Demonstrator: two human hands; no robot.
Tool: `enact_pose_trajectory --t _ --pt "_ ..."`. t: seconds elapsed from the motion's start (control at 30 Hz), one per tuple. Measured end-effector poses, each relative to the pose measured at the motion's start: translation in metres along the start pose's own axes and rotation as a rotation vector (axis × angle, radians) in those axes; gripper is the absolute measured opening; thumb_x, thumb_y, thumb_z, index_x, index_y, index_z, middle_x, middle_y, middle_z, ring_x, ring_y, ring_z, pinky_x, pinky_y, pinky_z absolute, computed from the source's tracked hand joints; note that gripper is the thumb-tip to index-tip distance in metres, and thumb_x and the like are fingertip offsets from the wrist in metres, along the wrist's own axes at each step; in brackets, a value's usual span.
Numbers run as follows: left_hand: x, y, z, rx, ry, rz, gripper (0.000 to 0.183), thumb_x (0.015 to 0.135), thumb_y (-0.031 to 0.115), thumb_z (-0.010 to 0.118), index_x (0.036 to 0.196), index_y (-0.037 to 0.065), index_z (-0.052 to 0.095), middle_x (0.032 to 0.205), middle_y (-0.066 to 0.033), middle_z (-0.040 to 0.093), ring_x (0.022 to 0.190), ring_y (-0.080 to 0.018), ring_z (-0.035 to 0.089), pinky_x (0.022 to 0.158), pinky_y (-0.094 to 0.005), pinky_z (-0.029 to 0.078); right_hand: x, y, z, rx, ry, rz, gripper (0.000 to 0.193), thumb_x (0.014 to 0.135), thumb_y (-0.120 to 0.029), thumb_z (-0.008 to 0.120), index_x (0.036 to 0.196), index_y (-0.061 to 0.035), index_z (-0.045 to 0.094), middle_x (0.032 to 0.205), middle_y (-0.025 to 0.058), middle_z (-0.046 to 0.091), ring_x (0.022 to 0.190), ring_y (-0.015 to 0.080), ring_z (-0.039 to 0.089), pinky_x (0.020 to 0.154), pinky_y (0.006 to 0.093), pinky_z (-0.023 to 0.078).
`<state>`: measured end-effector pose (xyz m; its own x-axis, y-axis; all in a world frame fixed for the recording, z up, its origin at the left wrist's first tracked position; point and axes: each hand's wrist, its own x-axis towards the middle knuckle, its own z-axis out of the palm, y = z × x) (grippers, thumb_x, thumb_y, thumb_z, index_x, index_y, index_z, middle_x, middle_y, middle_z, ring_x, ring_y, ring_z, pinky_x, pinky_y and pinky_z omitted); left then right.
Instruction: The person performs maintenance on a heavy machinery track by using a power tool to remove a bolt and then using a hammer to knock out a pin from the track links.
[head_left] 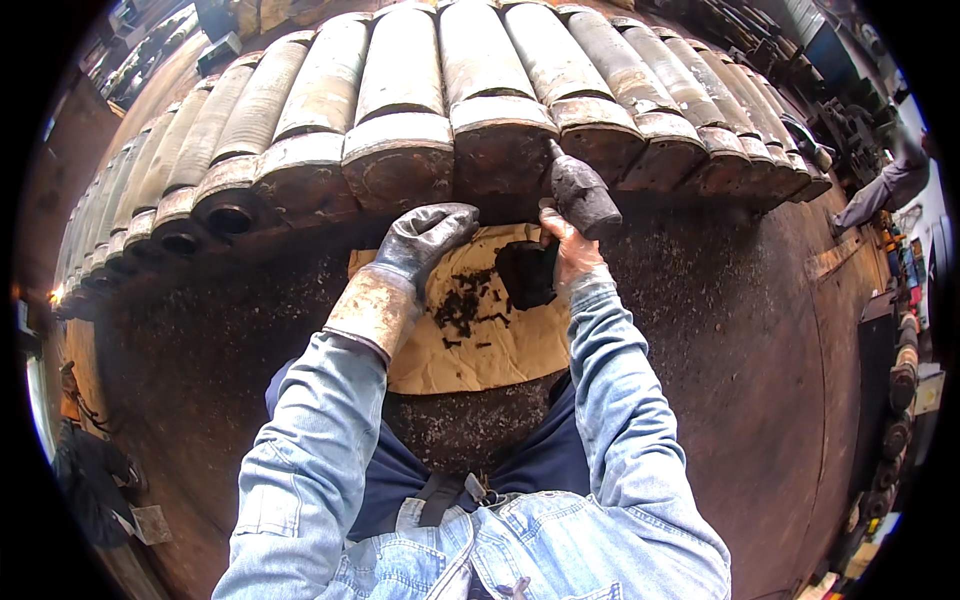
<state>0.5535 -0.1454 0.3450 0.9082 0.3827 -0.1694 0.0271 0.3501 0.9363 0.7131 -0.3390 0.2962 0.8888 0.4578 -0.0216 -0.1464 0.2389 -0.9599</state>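
Observation:
My left hand [425, 240], in a black glove with a stained tan cuff, is closed just below the front ends of a row of rusty metal cylinders [402, 70]. Whatever its fingers hold, if anything, is hidden. My right hand [574, 250] looks bare and is closed at a dark, bottle-shaped tool [588, 200]. The tool's thin tip points up at the front face of one cylinder block. Under and between my hands lies a tan sheet [480, 360], scattered with black crumbs [465, 303]. A black, limp-looking piece [526, 273] rests on it beside my right wrist.
The cylinder row curves across the far side, some with round openings [230, 218] in their ends. A dark, debris-strewn floor [730, 330] spreads around me. Another person's sleeved arm [890, 190] shows at far right, above several stacked parts [895, 430].

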Motion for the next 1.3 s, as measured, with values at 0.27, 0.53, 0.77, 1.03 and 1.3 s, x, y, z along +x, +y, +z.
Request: enact_pose_trajectory --t 0.27,0.53,0.77,1.03,1.3 --pt "0.017 -0.002 0.007 -0.041 0.025 -0.058 0.033 0.101 0.016 0.065 0.129 -0.002 0.064 0.129 -0.0151 0.068 0.120 -0.0250 0.065 0.103 -0.0377 0.054 -0.016 -0.015 -0.007 0.079 -0.092 0.009 0.028 0.087 -0.005 0.070 0.114 0.0022 0.068 0.089 0.0042 0.065 0.070 0.0154 0.057 0.066 0.0298 0.049" --pt "0.015 0.010 0.038 -0.253 0.006 -0.126 0.055 0.096 0.040 0.071 0.133 0.000 0.060 0.127 -0.0150 0.067 0.120 -0.0272 0.063 0.105 -0.0424 0.051 -0.071 -0.036 0.006 0.111 -0.276 0.180 0.029 0.089 -0.012 0.068 0.116 -0.0031 0.063 0.092 0.0013 0.063 0.074 0.0104 0.056 0.073 0.0282 0.049" --pt "0.001 0.027 0.058 -0.325 -0.332 -0.270 0.054 0.100 0.048 0.062 0.126 0.001 0.064 0.111 -0.0114 0.071 0.097 -0.0200 0.067 0.093 -0.0334 0.054 -0.116 -0.039 0.012 0.047 -0.283 0.271 0.031 0.090 -0.010 0.070 0.120 -0.0055 0.063 0.089 0.0000 0.059 0.078 0.0122 0.054 0.073 0.0284 0.046" --pt "0.001 0.029 0.052 -0.253 -0.360 -0.109 0.063 0.103 0.051 0.050 0.130 -0.005 0.060 0.128 -0.0162 0.067 0.115 -0.0267 0.065 0.097 -0.0370 0.053 -0.115 -0.048 0.019 0.151 -0.405 0.269 0.030 0.090 -0.013 0.075 0.119 -0.0070 0.064 0.092 0.0017 0.064 0.079 0.0130 0.058 0.072 0.0310 0.049" --pt "0.028 0.010 0.040 0.017 -0.366 0.029 0.042 0.105 0.028 0.046 0.130 -0.002 0.060 0.129 -0.0146 0.067 0.117 -0.0263 0.065 0.099 -0.0345 0.053 -0.119 -0.029 0.003 0.061 -0.350 0.255 0.031 0.090 -0.012 0.073 0.120 -0.0061 0.064 0.094 0.0021 0.065 0.080 0.0119 0.057 0.070 0.0297 0.047"
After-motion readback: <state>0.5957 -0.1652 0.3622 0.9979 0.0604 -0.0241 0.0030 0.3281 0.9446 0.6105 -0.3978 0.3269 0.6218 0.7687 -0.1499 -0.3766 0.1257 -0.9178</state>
